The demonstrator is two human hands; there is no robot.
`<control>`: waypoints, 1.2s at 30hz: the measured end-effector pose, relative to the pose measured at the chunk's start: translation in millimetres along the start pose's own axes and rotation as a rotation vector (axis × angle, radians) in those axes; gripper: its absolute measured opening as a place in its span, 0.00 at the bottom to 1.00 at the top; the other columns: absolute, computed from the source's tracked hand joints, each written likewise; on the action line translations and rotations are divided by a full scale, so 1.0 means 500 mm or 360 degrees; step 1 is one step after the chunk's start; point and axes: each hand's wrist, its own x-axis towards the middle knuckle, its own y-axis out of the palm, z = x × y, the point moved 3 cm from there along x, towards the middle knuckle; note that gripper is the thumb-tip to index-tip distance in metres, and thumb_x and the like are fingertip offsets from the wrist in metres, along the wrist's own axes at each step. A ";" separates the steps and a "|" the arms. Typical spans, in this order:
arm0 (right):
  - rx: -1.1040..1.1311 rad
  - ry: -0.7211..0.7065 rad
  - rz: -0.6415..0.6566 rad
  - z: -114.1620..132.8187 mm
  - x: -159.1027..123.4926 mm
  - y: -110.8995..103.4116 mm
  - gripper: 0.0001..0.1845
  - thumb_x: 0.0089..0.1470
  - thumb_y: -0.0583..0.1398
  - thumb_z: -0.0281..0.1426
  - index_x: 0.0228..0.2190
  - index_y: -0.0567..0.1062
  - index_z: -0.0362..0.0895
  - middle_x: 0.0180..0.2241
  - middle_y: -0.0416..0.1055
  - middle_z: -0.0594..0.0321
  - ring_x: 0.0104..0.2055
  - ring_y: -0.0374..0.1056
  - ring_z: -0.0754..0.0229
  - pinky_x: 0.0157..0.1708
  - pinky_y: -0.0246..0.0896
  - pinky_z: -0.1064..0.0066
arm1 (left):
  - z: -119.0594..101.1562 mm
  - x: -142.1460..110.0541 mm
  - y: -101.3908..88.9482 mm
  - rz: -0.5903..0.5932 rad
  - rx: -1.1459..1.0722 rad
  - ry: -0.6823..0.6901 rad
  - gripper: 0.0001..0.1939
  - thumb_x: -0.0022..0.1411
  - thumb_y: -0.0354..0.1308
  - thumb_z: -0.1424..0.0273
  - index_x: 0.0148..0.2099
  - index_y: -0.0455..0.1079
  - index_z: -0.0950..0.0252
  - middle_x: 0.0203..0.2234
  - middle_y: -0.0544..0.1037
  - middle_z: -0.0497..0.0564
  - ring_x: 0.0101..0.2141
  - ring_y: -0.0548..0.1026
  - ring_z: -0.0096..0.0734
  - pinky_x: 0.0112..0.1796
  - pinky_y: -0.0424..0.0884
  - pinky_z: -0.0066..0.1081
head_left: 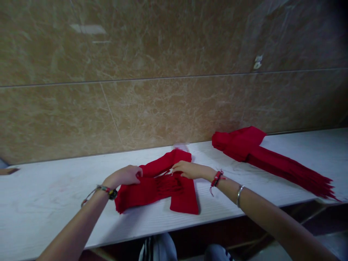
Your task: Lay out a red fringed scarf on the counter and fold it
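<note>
A red fringed scarf (141, 195) lies in folds on the white table in front of me, its fringe spread over the middle. On its left part, my left hand (126, 176) has its fingers closed on the upper edge of the cloth. My right hand (190, 169) reaches in from the right, fingertips pinched at the fringe near the centre. A narrow gap in the folds shows white table between the two hands. Part of the scarf under my fingers is hidden.
Another red scarf (252, 146) lies loosely folded at the right, fringe toward the table's front edge. The white table (67, 192) meets a brown marble-patterned wall (163, 108). A small pale item (181, 146) lies behind the near scarf. A brown piece (8, 171) sits at far left.
</note>
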 end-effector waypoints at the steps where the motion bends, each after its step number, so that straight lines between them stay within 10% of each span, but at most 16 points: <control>1: -0.0032 -0.0103 0.0089 0.002 0.009 0.009 0.19 0.44 0.55 0.18 0.41 0.71 0.40 0.44 0.68 0.53 0.50 0.60 0.57 0.50 0.52 0.65 | -0.004 0.000 0.006 0.0018 0.0074 -0.0040 0.13 0.44 0.55 0.69 0.35 0.72 0.63 0.30 0.75 0.49 0.32 0.70 0.35 0.33 0.63 0.30; 7: -0.0112 0.0002 0.0255 -0.001 0.032 0.008 0.20 0.43 0.58 0.19 0.42 0.70 0.40 0.40 0.70 0.54 0.41 0.65 0.57 0.41 0.59 0.67 | -0.059 0.022 0.044 0.0053 0.0030 0.0078 0.23 0.44 0.58 0.61 0.44 0.70 0.63 0.40 0.74 0.53 0.38 0.70 0.39 0.38 0.63 0.31; 16: 0.0272 0.0006 -0.0362 -0.027 -0.063 -0.013 0.07 0.48 0.55 0.20 0.28 0.72 0.42 0.34 0.70 0.58 0.39 0.65 0.60 0.41 0.59 0.68 | -0.026 0.060 -0.001 -0.0147 -0.0684 0.0319 0.18 0.52 0.50 0.59 0.40 0.70 0.65 0.37 0.76 0.49 0.37 0.71 0.34 0.38 0.63 0.28; 24: 0.0508 -0.0098 -0.0792 -0.038 -0.053 -0.030 0.08 0.48 0.55 0.21 0.27 0.71 0.44 0.32 0.68 0.60 0.38 0.64 0.60 0.40 0.59 0.66 | -0.097 0.117 0.008 0.0016 -0.0990 0.0434 0.16 0.49 0.55 0.62 0.38 0.72 0.66 0.38 0.76 0.49 0.38 0.70 0.33 0.41 0.62 0.29; 29: 0.0423 0.0035 -0.0794 -0.026 -0.037 -0.037 0.09 0.47 0.55 0.20 0.27 0.71 0.45 0.33 0.65 0.61 0.37 0.63 0.61 0.40 0.58 0.66 | -0.127 0.147 0.063 0.0356 -0.1436 0.0360 0.15 0.43 0.59 0.64 0.35 0.73 0.65 0.31 0.77 0.48 0.34 0.72 0.33 0.36 0.65 0.29; 36: 0.0294 -0.0064 -0.0613 -0.025 0.013 -0.049 0.08 0.47 0.56 0.19 0.27 0.71 0.43 0.32 0.66 0.62 0.38 0.62 0.61 0.41 0.57 0.68 | -0.114 0.190 0.098 -0.0010 -0.1174 0.0225 0.12 0.38 0.59 0.71 0.31 0.69 0.68 0.26 0.75 0.49 0.29 0.70 0.32 0.31 0.64 0.30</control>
